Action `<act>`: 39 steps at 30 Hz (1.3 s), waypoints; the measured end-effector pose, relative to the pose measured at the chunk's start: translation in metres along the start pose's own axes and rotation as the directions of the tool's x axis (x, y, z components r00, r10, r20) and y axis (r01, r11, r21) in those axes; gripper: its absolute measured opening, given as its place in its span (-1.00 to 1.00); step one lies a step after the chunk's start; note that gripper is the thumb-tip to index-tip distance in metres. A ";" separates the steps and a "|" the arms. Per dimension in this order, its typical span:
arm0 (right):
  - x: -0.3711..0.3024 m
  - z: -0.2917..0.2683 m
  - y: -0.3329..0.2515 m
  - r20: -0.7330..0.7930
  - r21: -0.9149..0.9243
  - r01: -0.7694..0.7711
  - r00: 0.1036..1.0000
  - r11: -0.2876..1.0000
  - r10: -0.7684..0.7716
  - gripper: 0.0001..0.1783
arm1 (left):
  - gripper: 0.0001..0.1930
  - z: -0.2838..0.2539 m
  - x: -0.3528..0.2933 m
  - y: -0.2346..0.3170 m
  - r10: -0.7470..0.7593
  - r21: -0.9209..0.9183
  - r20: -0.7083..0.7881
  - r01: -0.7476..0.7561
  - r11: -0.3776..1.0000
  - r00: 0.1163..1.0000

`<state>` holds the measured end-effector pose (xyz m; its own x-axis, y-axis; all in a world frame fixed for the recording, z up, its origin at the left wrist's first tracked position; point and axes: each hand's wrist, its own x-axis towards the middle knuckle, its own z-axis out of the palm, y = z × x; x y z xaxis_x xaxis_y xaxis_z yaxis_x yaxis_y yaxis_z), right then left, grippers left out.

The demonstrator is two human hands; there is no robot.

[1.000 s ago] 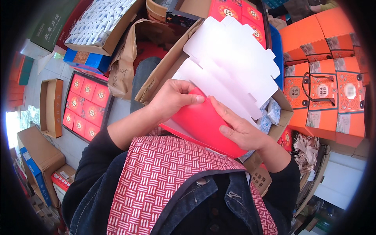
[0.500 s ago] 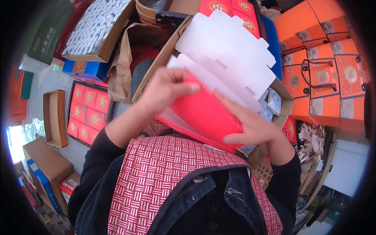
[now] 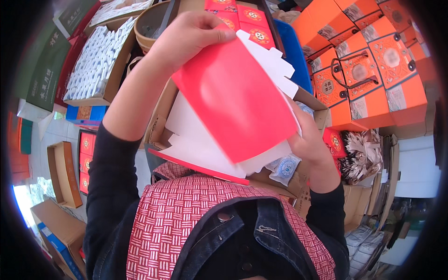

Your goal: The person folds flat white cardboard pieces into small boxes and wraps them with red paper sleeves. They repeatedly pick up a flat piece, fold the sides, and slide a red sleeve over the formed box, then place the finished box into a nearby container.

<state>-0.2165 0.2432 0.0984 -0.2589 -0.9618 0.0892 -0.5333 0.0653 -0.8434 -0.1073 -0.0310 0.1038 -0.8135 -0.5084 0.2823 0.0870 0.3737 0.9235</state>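
A red cardboard box blank (image 3: pixel 238 98), flat and unfolded with a white inner side, is held up in front of me. My left hand (image 3: pixel 200 35) pinches its far edge between thumb and fingers. My right hand (image 3: pixel 308 137) grips the right edge, its fingers partly hidden behind the panel. White notched flaps (image 3: pixel 275 65) stick out beyond the red face, and more white card lies beneath it. Below is an open carton (image 3: pixel 158 114) with small round wrapped packets (image 3: pixel 283 168) at its right side.
Orange gift boxes (image 3: pixel 387 60) with a cord handle are stacked at right. Small red boxes (image 3: pixel 254 16) stand at the back beside a blue bin (image 3: pixel 294 46). On the left are a carton of white packets (image 3: pixel 98 63), green boxes (image 3: pixel 42 70) and an empty brown tray (image 3: pixel 63 175).
My left hand has moved away from me, lifting and spreading the box blank so its red face shows broadly. My right hand still grips the right edge. The view has shifted somewhat.
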 end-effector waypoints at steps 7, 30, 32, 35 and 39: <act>0.036 0.029 0.048 -0.550 0.079 0.087 0.835 0.993 -0.030 -0.44 | -0.81 0.036 -0.079 0.047 0.549 -0.059 0.369 -0.570 0.819 0.750; 0.066 0.111 0.072 -0.396 0.628 0.114 0.898 0.770 0.190 -0.41 | -0.59 0.099 -0.119 -0.055 -0.432 -0.908 0.044 0.216 0.359 0.901; 0.064 0.110 0.062 -0.379 0.647 0.110 0.905 0.755 0.192 -0.45 | -0.57 0.099 -0.119 -0.056 -0.433 -0.907 0.050 0.223 0.358 0.900; 0.067 0.109 0.063 -0.421 0.558 0.118 0.893 0.821 0.158 -0.45 | -0.57 0.098 -0.119 -0.063 -0.427 -0.907 0.062 0.229 0.352 0.902; 0.068 0.107 0.059 -0.355 0.803 0.143 0.895 0.579 0.271 -0.47 | -0.60 0.098 -0.120 -0.067 -0.432 -0.921 0.097 0.245 0.301 0.897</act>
<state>-0.1795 0.1530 -0.0024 -0.6618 -0.7487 0.0396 0.3006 -0.3134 -0.9008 -0.0718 0.0811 -0.0178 -0.8229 -0.5418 -0.1712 0.3564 -0.7269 0.5870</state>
